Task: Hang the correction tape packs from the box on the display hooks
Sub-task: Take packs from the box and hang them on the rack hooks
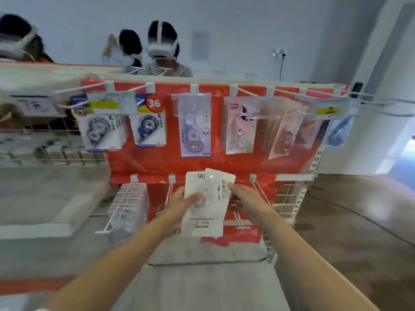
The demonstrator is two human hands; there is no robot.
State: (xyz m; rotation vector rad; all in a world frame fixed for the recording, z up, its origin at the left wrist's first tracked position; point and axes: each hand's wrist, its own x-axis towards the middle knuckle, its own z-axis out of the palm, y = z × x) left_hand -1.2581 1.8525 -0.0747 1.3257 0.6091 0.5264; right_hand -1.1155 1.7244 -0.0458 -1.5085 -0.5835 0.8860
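— Position of the packs?
— White correction tape packs (203,203) at frame centre: left hand (179,204) pinches them, thumb across the front; right hand (244,202) grips their right edge.
— Markings?
— "36", printed upside down.

Left hand (179,202) and right hand (243,198) hold white correction tape packs (203,205) before red display rack (157,160)

Both bare forearms reach forward and upward from the bottom of the view, converging toward the middle. The left hand (183,202) has its thumb laid across the front of what it grips, fingers hidden behind. The right hand (243,198) pinches with its fingertips (the grip itself is blurred), knuckles turned upward.
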